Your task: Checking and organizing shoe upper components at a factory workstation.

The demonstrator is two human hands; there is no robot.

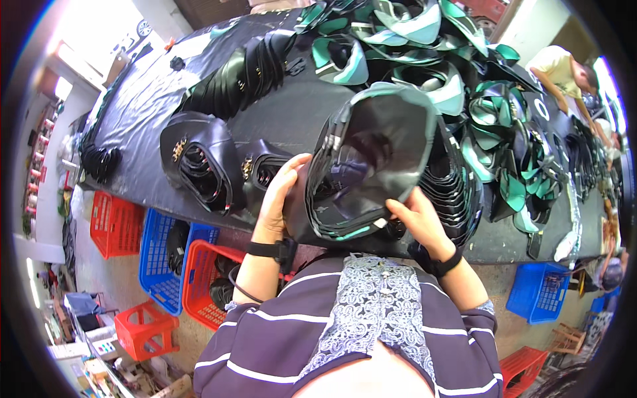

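Note:
Before me a nested stack of black leather-like shoe uppers [391,142], with teal edges, is tilted up off the table. My right hand [421,222] grips its lower right rim, thumb on the inside. Along the stack's left side is my left hand [279,196], its fingers stretched out and close against the dark material; whether they press on it I cannot tell. Left of that hand lie two groups of black uppers with gold-coloured trim, a larger one [222,149] and a smaller one [267,156]. Another nested row of uppers [454,192] stands just beyond my right hand.
The black-covered table [142,146] carries a long fanned row of black pieces [245,73] and heaps of teal-lined uppers [418,26]. Red [116,225] and blue [149,265] baskets and a red stool [146,331] stand on the left. A co-worker [564,76] leans over the table's far right.

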